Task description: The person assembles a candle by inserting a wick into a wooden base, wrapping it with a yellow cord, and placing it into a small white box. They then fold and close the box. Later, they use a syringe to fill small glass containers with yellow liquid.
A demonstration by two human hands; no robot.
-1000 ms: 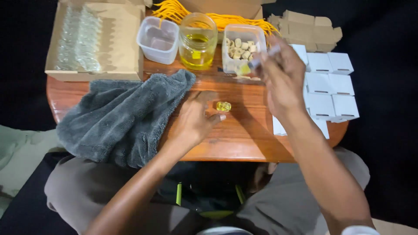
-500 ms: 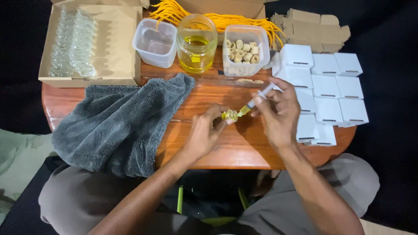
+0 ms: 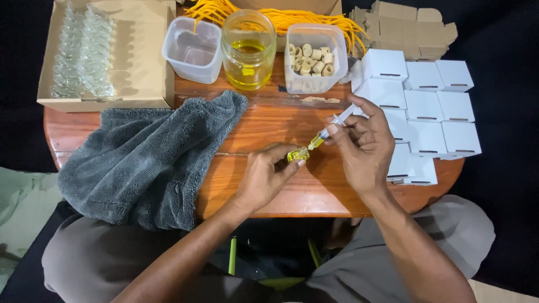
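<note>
Round wooden table (image 3: 269,126), reddish brown, dark floor around it. I'm seated at the near edge, knees in grey under it.

Grey towel (image 3: 146,151) covers the left half of the tabletop and hangs over the near edge. Open cardboard box (image 3: 143,56) at the far left corner, clear glass pieces (image 3: 81,50) lying in its left part. Block of white boxes (image 3: 426,106), closed, in rows at the right edge; some overhang it. Flat brown cartons (image 3: 412,22) at the far right corner. Yellow cords (image 3: 303,18) in a heap along the far edge.

Far middle, in a row, left to right: clear tub (image 3: 192,49), empty; glass jar (image 3: 248,49), part full of yellow liquid; second tub (image 3: 314,58) with pale short cylinders in it. Label on the jar is too small to read.

Left hand (image 3: 264,179) rests on the table near the near edge, centre. Thumb and fingertips pinched narrow on a small vial (image 3: 297,154) of yellow liquid, held just off the wood, tilted towards the right hand.

Right hand (image 3: 362,146) just right of it, wrist over the near edge. Fingers closed round a syringe (image 3: 332,126), thumb on the far side of the barrel. Syringe slants down-left, tip at the vial mouth, yellow in the lower barrel. Can't tell whether the tip is inside.
</note>
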